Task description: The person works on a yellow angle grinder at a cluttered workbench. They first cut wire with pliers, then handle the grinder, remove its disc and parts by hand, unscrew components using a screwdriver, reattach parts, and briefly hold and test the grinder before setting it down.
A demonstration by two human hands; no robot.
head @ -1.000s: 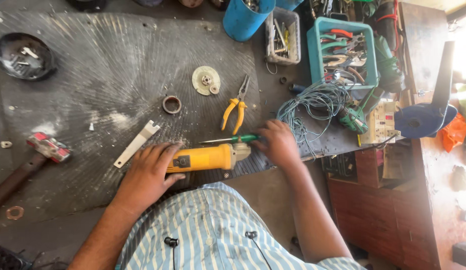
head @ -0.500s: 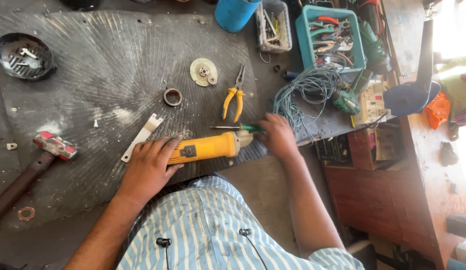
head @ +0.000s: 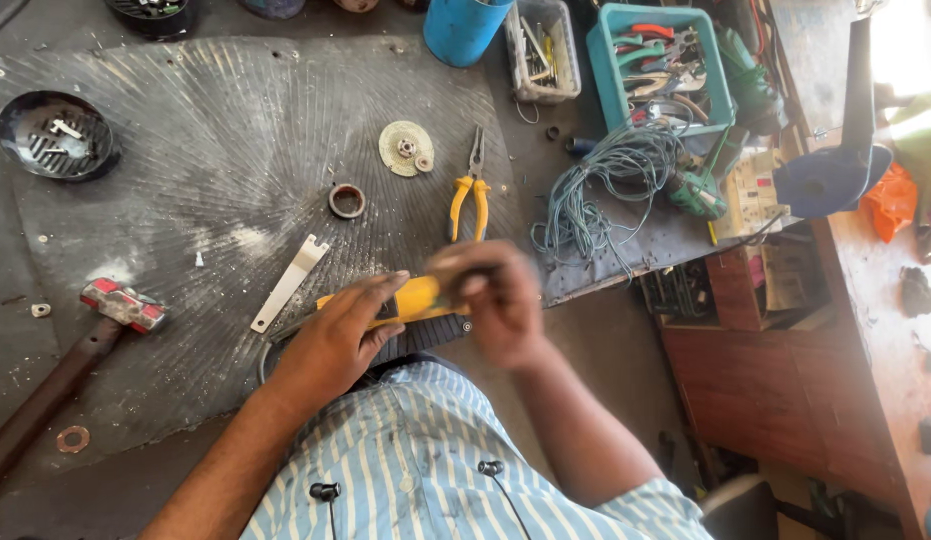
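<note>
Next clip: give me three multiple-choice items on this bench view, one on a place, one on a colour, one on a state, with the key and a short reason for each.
1. Where do the pliers lie?
A. On the dark mat, right of the round disc
B. Inside the teal basket
C. Under the hammer

2. What colour is the body of the power tool in the hands?
A. Red
B. Yellow
C. Green

3. How is the power tool held?
A. Lying untouched on the mat
B. By one hand only
C. By both hands, at the bench edge

Key: 1 A, the pliers rest on the mat beside the round disc. 2 B, the casing between the hands is yellow. 3 C, the left hand grips the body and the right hand closes over its front end, though blurred.
</note>
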